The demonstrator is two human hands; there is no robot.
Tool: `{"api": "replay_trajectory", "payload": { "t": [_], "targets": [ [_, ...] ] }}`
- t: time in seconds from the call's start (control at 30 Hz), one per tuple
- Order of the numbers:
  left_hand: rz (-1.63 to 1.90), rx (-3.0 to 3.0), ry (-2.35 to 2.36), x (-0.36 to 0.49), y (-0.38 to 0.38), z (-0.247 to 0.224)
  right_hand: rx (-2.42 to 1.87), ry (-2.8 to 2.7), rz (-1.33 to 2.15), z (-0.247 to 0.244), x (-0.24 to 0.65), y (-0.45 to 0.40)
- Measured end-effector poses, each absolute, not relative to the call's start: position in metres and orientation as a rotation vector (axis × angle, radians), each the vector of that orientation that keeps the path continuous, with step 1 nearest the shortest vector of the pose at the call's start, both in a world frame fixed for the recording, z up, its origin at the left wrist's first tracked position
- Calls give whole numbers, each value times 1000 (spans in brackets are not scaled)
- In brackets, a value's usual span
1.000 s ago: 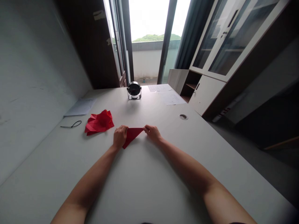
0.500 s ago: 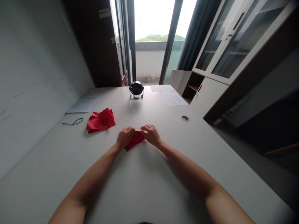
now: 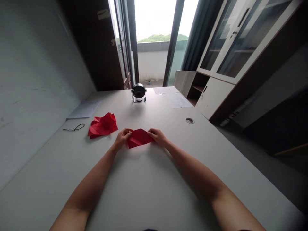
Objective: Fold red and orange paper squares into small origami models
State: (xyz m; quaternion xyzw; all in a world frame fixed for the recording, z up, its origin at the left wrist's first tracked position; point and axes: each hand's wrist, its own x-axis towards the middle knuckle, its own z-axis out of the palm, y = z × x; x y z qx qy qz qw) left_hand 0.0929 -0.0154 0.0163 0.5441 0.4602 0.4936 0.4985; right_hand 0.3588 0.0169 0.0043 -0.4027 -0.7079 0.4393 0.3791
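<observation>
Over the white desk point(image 3: 149, 186), your left hand point(image 3: 122, 138) and right hand point(image 3: 158, 136) pinch opposite ends of a folded red paper point(image 3: 139, 139), right of some creased red sheets point(image 3: 103, 125). Uneven pulling between your hands could tear it or skew its folds; a loosened pinch might let them open.

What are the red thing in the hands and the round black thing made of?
Red sheet: probably matte paper, since it has creases and straight edges. Round black thing: its frame looks like shiny metal, from bright glints, but may be plastic.
</observation>
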Motion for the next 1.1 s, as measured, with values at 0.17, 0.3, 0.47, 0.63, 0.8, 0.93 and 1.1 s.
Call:
{"api": "replay_trajectory", "payload": {
  "t": [0.17,0.3,0.47,0.63,0.8,0.93,1.1],
  "targets": [
    [1191,986,870,100,-17,17,-957,-1721,1225,4,359,17],
    [1189,885,849,107,-20,16,-941,-1626,1262,2,355,16],
    [1232,885,910,120,-23,17,-939,-1558,1208,-1,350,15],
    [1103,1049,932,128,-31,25,-984,-1612,1071,-1,348,12],
    [886,1292,962,128,-36,29,-1063,-1770,854,5,351,7],
    [832,1269,965,125,-37,31,-1093,-1850,770,8,354,6],
    [818,1230,985,124,-37,32,-1110,-1848,732,9,356,7]
  ]
}}
